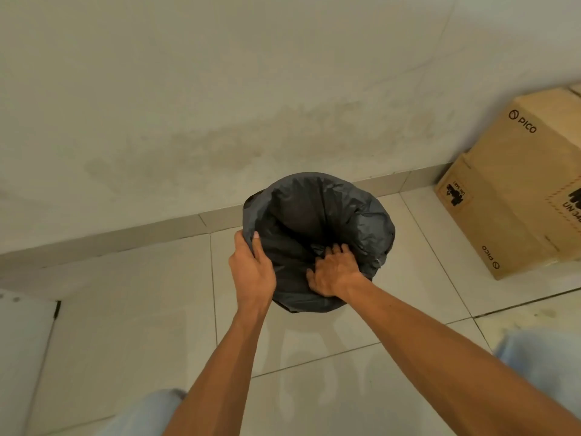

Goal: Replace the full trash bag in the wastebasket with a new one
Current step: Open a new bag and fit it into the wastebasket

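A round wastebasket stands on the tiled floor near the wall, fully wrapped by a dark grey trash bag (342, 212) that lines its inside and folds over its rim. The basket itself is hidden under the plastic. My left hand (253, 269) grips the bag's folded edge at the near-left rim, thumb inside. My right hand (333, 272) presses and bunches the bag at the near rim, fingers curled into the plastic. The bag's inside looks dark and hollow.
A large cardboard box (515, 190) printed "PICO" stands against the wall to the right of the basket. A pale wall with a low skirting (125, 234) runs behind. My knees in light trousers (540, 357) show at the bottom corners.
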`<move>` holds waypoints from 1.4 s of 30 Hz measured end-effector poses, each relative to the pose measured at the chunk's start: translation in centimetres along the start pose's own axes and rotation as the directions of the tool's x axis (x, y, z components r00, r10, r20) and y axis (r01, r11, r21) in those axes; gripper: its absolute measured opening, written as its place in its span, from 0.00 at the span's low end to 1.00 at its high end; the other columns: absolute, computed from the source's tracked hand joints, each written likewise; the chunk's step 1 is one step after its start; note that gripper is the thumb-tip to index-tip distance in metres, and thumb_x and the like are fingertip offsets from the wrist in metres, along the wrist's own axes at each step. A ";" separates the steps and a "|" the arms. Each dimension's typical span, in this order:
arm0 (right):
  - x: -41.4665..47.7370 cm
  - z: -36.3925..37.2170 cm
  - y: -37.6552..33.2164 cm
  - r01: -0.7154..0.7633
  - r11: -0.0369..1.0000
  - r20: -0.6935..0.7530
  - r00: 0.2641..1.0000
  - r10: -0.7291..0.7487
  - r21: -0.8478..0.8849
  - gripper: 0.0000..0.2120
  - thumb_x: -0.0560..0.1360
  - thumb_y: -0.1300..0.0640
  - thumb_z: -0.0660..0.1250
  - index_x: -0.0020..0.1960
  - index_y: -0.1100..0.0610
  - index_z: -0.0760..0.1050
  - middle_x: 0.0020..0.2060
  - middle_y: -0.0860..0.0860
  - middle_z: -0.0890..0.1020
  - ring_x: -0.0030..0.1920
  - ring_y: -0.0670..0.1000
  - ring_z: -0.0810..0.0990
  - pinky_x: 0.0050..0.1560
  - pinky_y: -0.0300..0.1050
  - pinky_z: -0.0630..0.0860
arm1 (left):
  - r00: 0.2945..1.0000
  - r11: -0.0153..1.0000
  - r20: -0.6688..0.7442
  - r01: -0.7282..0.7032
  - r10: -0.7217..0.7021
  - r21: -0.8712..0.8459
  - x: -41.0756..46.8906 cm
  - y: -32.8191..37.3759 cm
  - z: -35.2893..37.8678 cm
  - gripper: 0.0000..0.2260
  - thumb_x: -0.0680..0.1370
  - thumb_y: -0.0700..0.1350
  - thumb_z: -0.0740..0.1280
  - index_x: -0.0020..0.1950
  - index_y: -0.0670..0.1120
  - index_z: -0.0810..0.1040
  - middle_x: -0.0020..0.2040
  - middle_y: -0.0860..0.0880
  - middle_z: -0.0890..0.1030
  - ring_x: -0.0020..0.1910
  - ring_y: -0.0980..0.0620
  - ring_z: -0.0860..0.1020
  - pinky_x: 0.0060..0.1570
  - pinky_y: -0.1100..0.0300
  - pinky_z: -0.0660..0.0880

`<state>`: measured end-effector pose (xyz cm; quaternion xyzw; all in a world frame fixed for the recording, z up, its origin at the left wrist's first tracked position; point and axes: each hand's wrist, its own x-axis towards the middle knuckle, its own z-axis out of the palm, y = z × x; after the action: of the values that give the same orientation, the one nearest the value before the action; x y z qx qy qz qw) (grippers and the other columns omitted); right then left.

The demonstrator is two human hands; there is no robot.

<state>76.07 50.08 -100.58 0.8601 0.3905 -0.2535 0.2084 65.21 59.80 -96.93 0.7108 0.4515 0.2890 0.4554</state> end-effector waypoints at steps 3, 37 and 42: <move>0.6 0.1 -0.1 0.003 0.999 -0.036 0.999 -0.001 0.043 0.30 0.84 0.40 0.45 0.80 0.56 0.61 0.79 0.62 0.59 0.79 0.64 0.56 0.78 0.59 0.48 | 0.999 0.999 -0.027 0.034 -0.034 -0.012 0.0 -0.4 0.1 0.09 0.84 0.48 0.56 0.54 0.44 0.70 0.37 0.53 0.74 0.33 0.60 0.74 0.28 0.74 0.71; -4.1 -0.6 -2.0 0.292 0.869 -0.631 0.775 0.030 0.399 0.20 0.85 0.46 0.48 0.50 0.53 0.77 0.39 0.48 0.84 0.37 0.53 0.81 0.36 0.45 0.65 | 0.870 0.871 -0.190 0.391 -0.455 -0.297 -0.4 -1.1 0.4 0.19 0.78 0.33 0.61 0.67 0.47 0.71 0.67 0.49 0.73 0.68 0.49 0.71 0.64 0.55 0.71; -3.9 0.6 -1.8 0.314 0.889 -0.646 0.763 -0.028 0.332 0.21 0.84 0.46 0.49 0.43 0.53 0.76 0.34 0.48 0.82 0.30 0.51 0.76 0.33 0.43 0.65 | 0.980 0.956 -0.045 0.178 -0.193 -0.233 2.1 2.1 -0.2 0.21 0.82 0.51 0.62 0.74 0.47 0.68 0.66 0.52 0.75 0.63 0.55 0.73 0.59 0.63 0.68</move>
<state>72.24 48.63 -98.98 0.8783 0.4517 -0.0503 -0.1483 66.79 61.43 -94.95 0.5983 0.4951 0.3184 0.5436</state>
